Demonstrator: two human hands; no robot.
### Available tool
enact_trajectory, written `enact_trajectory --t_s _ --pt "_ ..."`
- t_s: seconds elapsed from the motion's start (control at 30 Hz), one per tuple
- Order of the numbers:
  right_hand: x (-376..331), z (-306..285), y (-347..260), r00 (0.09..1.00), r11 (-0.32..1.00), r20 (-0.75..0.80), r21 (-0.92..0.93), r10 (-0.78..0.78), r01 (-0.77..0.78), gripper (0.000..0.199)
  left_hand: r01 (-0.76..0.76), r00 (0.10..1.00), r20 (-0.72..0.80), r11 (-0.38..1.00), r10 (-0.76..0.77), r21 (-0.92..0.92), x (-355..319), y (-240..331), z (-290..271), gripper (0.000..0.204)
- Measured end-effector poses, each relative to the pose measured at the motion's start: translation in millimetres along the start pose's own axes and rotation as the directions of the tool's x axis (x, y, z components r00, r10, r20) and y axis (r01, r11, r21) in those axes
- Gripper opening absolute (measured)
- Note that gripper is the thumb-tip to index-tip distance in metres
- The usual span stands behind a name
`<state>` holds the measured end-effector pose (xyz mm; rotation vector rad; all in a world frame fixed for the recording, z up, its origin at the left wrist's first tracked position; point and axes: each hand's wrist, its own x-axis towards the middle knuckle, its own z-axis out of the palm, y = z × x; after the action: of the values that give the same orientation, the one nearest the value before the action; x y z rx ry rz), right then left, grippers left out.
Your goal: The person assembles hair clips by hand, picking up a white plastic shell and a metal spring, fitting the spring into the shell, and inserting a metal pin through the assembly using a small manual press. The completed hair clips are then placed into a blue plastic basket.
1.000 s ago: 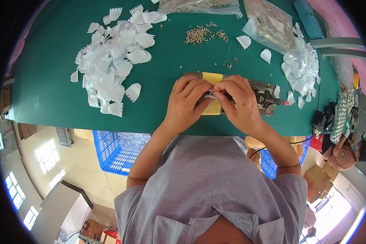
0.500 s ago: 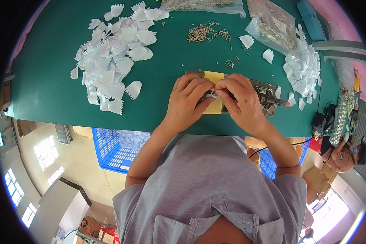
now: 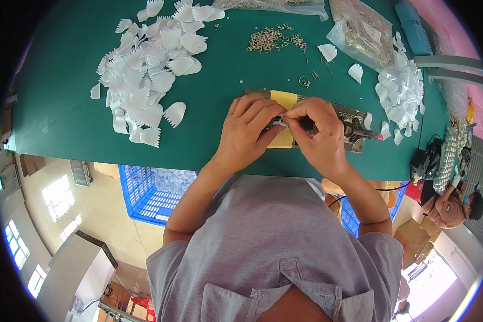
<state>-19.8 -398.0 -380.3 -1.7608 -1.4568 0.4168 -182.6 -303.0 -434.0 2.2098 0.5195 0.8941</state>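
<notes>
small white piece (image 3: 280, 123) pinched between both hands' fingertips, over the yellow-taped metal jig (image 3: 354, 121) | left hand (image 3: 247, 134) and right hand (image 3: 319, 134) fingers clamped on it | white scalloped cutouts (image 3: 145, 80) far left of fingers | advice: keep pinch steady, seat squarely

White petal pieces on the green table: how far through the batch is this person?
Cannot tell which heap is finished: a big pile of white petal pieces lies on the left, a smaller pile on the right. In hand: left hand and right hand pinch one small piece at the metal tool. Loose metal clips remain unused.
</notes>
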Motion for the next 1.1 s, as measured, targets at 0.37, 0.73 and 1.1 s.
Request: enact_trajectory --t_s 0.37,0.73,1.1 --pt "-12 -31 7 0.964 0.998 -0.258 0.005 0.063 -0.064 0.013 0.045 0.998 0.044 0.998 -0.044 -0.033 8 -3 -1 0.031" --pt "-101 -109 107 0.904 0.804 -0.424 -0.519 0.053 -0.29 0.017 0.085 0.994 0.086 0.974 -0.068 -0.212 13 -4 -2 0.025" --pt "-54 -155 98 0.882 0.401 -0.32 0.9 0.346 0.169 0.026 0.07 0.997 0.057 0.967 -0.058 -0.244 12 -5 4 0.025"
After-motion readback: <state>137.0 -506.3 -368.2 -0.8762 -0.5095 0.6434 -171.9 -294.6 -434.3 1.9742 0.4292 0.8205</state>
